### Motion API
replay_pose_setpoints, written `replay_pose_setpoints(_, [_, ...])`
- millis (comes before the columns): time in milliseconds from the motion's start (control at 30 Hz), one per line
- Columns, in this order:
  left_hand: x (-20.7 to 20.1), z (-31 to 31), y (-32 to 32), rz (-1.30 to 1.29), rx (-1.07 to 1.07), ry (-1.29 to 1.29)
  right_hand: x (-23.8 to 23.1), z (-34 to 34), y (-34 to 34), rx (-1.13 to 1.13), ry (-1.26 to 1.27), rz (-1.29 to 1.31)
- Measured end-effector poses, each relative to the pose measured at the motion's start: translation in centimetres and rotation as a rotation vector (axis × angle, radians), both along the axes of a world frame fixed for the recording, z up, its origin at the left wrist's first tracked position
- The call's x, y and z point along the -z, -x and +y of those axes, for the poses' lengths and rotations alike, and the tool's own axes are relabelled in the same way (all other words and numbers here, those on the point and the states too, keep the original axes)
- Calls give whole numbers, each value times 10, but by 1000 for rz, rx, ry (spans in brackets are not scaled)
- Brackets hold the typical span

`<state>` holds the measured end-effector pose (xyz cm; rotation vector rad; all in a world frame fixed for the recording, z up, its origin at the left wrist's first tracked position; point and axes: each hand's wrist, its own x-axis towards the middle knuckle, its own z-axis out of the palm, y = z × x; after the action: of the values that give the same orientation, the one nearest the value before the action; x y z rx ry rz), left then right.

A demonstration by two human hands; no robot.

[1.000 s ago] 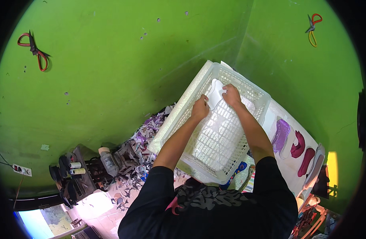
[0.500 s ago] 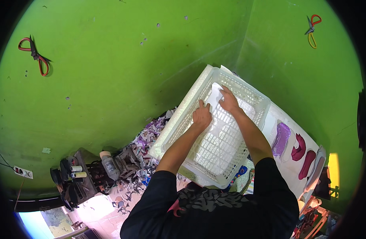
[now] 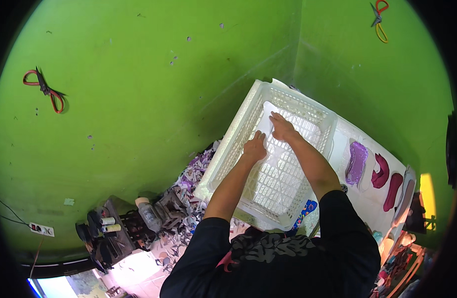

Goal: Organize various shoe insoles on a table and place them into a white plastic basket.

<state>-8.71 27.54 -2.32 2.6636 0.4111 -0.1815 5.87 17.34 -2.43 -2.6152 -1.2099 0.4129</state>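
Note:
A white, flat, insole-shaped piece (image 3: pixel 269 109) lies inside a translucent white plastic basket (image 3: pixel 329 130), near its far left corner. My right hand (image 3: pixel 283 128) rests on the piece's right side, fingers stretched out and apart. At the near end of the piece is my left hand (image 3: pixel 255 146), its fingertips pointing forward and touching it or just beside it. Neither hand grips anything that I can see. The palms' undersides are hidden. The slotted floor of the basket shows below and around both hands.
The basket stands on a white table (image 3: pixel 339 149). To its right lie a purple shoe-shaped piece (image 3: pixel 356 162) and maroon pieces (image 3: pixel 380 171). Scraps (image 3: pixel 190 171) are heaped on the left beside a rack (image 3: pixel 123 233). Red-handled scissors (image 3: pixel 44 89) hang on the green wall.
The head view has shifted and tilted slightly. Both hands stay at the white piece in the basket, with the right hand's fingers a little nearer its middle.

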Motion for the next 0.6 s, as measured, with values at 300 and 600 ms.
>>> replay_pose_setpoints(300, [-65,-20,-17,-75,-80,131,-102,-53,19,91,-513,-90])
replay_pose_setpoints(600, [-141,-165,-63,-616,222,500,-145,-221,-4,468,-964,-232])
